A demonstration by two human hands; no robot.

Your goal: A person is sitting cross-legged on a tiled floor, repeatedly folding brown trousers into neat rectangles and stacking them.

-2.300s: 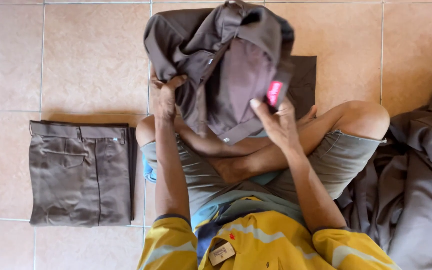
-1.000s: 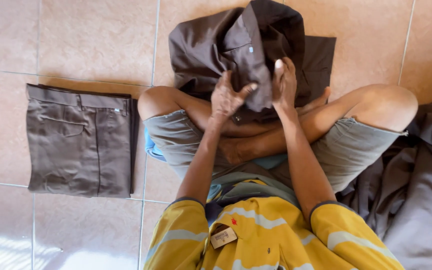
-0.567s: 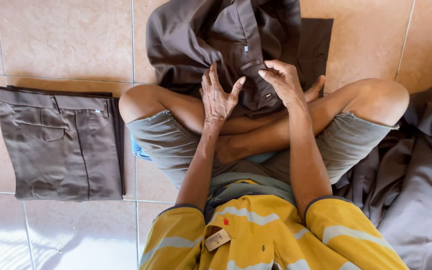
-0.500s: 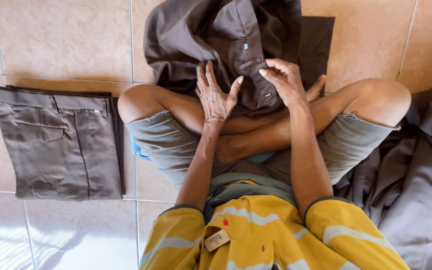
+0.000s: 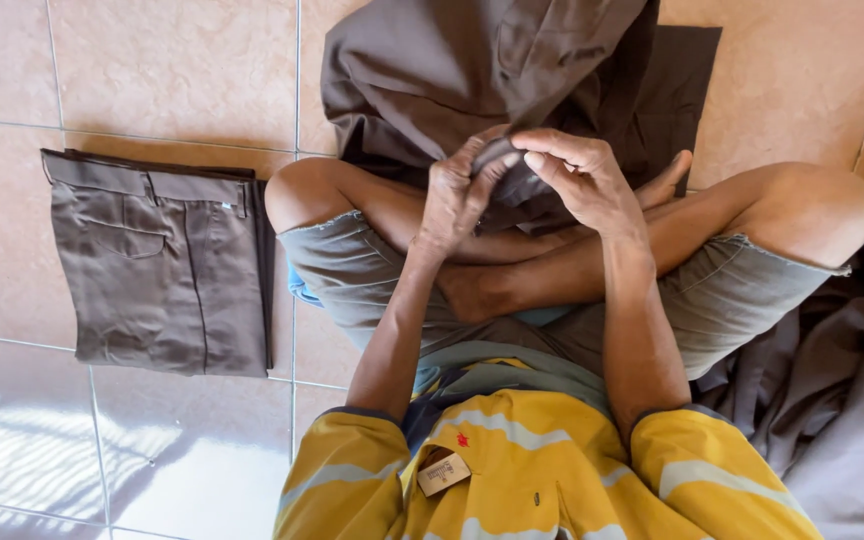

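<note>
I sit cross-legged on a tiled floor. A dark brown shirt (image 5: 452, 70) hangs and drapes in front of my knees. My left hand (image 5: 457, 190) pinches a fold of its cloth at the lower edge. Right beside it, my right hand (image 5: 582, 175) grips the same bunched piece of fabric, with the fingertips of both hands meeting. The lower part of the shirt is hidden behind my hands and shins.
Folded brown trousers (image 5: 162, 265) lie flat on the tiles to my left. A heap of grey-brown cloth (image 5: 842, 400) is piled at my right side. Another dark folded garment (image 5: 677, 90) lies under the shirt, ahead of my right knee.
Both hands have closed together on the shirt's lower edge; before, they were apart with fingers spread. The shirt now hangs closer and higher in view.
</note>
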